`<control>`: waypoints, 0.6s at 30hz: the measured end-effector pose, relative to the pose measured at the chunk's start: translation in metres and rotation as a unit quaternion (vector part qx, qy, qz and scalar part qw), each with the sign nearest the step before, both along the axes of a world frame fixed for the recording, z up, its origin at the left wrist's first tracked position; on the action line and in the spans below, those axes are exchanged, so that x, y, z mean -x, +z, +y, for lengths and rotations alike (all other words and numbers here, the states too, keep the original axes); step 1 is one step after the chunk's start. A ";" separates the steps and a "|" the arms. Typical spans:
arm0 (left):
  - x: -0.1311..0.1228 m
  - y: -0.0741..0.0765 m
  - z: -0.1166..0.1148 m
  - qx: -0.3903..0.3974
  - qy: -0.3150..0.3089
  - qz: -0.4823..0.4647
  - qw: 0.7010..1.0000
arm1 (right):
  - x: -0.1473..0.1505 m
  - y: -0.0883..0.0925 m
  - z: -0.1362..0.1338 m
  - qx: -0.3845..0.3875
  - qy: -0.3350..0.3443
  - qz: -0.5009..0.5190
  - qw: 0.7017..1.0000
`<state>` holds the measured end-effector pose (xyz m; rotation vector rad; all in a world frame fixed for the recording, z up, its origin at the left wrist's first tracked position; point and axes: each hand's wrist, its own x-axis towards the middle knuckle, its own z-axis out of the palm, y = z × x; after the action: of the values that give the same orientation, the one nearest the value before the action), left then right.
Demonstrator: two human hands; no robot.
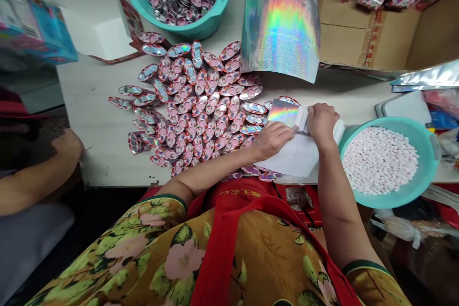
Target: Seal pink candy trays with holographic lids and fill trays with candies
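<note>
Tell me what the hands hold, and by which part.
A small holographic sheet stack: the right hand closes over its right end, the left hand presses its lower edge. Left grip unclear.

A pale, off-white desk (pixel 96 105) fills the middle of the view, its front edge running straight across just before the person. Brown cardboard cartons (pixel 351 33) with red print stand along its far right side. Below the desk edge on the left, the floor (pixel 103 205) lies in dark shadow. Bright, even light falls from above and casts only soft shadows.
</note>
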<state>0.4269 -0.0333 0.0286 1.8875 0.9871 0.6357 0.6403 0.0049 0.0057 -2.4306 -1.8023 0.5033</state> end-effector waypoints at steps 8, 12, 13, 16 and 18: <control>0.080 0.009 0.022 0.251 0.423 -0.242 0.837 | 0.073 0.038 0.004 -0.075 0.071 0.208 0.973; 0.086 0.003 0.042 0.262 0.450 -0.279 0.807 | 0.114 0.040 0.015 0.067 0.070 0.418 0.903; 0.084 0.003 0.044 0.264 0.454 -0.279 0.804 | 0.120 0.038 0.019 0.087 0.051 0.440 0.892; 0.079 -0.003 0.049 0.279 0.465 -0.277 0.793 | 0.125 0.030 0.031 0.096 0.003 0.454 0.886; 0.076 -0.010 0.053 0.282 0.472 -0.269 0.791 | 0.124 0.025 0.040 0.087 0.003 0.445 0.891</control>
<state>0.3514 0.0201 0.0182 0.5211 1.4835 1.1933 0.5168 0.0451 0.0311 -1.7495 -1.3658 1.5172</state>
